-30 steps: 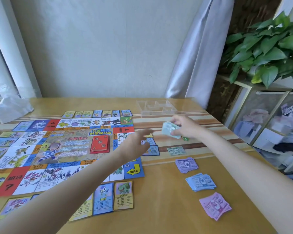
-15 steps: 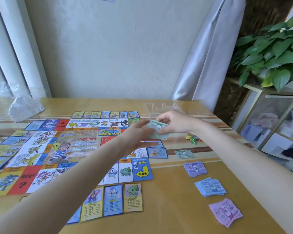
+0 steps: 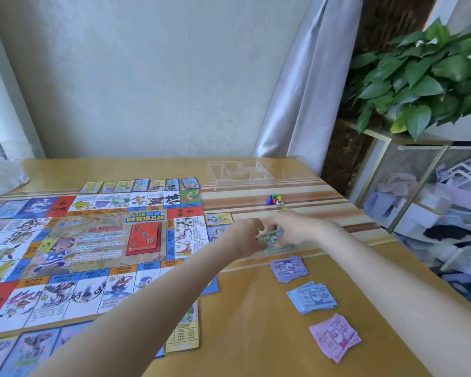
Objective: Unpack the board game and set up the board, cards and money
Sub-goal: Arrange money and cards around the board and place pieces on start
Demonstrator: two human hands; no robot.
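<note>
Green banknotes (image 3: pixel 273 238) pinched (low over table) by left hand (image 3: pixel 245 238), right hand (image 3: pixel 294 229)

Game board (image 3: pixel 93 248): cut off by the left edge — its near right corner hidden under the left forearm.
Green notes (image 3: pixel 273 240): mostly covered by both hands (image 3: pixel 245 236) (image 3: pixel 291 229); print blurred.
Near row of cards (image 3: pixel 184 331): partly hidden by the arm.
Pawns (image 3: pixel 274 199): too small — perhaps with a die.
</note>
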